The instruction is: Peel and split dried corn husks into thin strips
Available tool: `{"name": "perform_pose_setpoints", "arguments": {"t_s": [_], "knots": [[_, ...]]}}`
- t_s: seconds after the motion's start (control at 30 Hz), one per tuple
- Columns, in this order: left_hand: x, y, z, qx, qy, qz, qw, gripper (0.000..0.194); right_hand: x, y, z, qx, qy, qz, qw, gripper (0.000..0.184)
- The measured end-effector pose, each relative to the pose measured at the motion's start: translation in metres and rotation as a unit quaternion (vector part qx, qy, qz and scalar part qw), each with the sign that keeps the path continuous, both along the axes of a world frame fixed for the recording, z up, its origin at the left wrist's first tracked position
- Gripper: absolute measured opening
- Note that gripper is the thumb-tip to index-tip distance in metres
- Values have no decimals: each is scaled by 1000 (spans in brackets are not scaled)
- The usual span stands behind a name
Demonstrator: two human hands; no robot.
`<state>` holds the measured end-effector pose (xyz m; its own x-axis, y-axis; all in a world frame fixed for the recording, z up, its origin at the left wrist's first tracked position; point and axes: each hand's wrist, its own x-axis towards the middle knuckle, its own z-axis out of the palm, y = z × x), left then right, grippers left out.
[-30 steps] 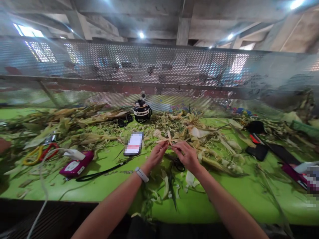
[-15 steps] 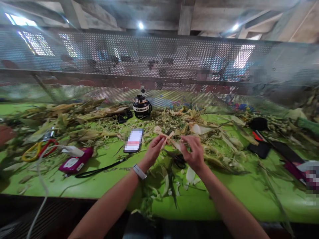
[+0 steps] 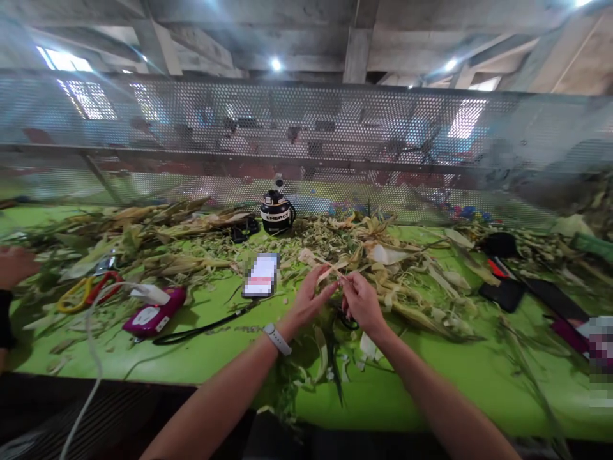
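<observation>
A pale strip of corn husk is pinched between the fingers of my left hand, which wears a watch on its wrist. Close beside it, my right hand has its thumb and fingertips closed on the other end of the husk. The two hands almost meet above the green table. Partly hidden under my right hand lies a pair of black-handled scissors. Cut husk scraps are scattered just in front of my wrists.
Dried husks are heaped along the back by a perforated screen. A phone, a purple power strip with a white cable, yellow-and-red handles and a black bottle stand around. Another person's hand is at left.
My right hand drew away from the left with the husk strip, then came back close to it. Another person's hand at the left edge has come further into view.
</observation>
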<state>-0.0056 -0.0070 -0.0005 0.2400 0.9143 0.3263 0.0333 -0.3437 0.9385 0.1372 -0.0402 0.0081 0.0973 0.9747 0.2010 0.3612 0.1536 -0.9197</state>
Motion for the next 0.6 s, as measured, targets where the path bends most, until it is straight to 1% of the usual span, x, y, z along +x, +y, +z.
{"name": "perform_pose_setpoints", "arguments": {"t_s": [0.07, 0.13, 0.2, 0.3, 0.37, 0.43, 0.53, 0.6], "knots": [[2, 1, -2, -5, -3, 11, 1000, 44, -1, -1, -3, 66, -100, -11, 993, 20], [3, 1, -1, -7, -14, -4, 1000, 37, -1, -1, -6, 128, -215, -11, 968, 18], [3, 1, 1, -10, -21, -18, 1000, 32, 0, -1, -9, 158, -309, 2, 938, 18], [1, 2, 4, -19, -18, -12, 1000, 28, 2, 1, -13, 172, -397, 26, 901, 20], [0, 4, 6, -35, -21, 0, 999, 28, 4, 2, -14, 181, -418, 43, 889, 23], [-2, 8, 7, -61, -31, 7, 998, 30, 5, 2, -12, 194, -415, 54, 887, 27], [-5, 14, 6, -107, -48, -1, 993, 35, 6, 2, -7, 232, -396, 55, 887, 33], [-8, 18, 5, -123, -54, -16, 991, 37, 8, 2, -2, 271, -394, 51, 877, 32]]}}
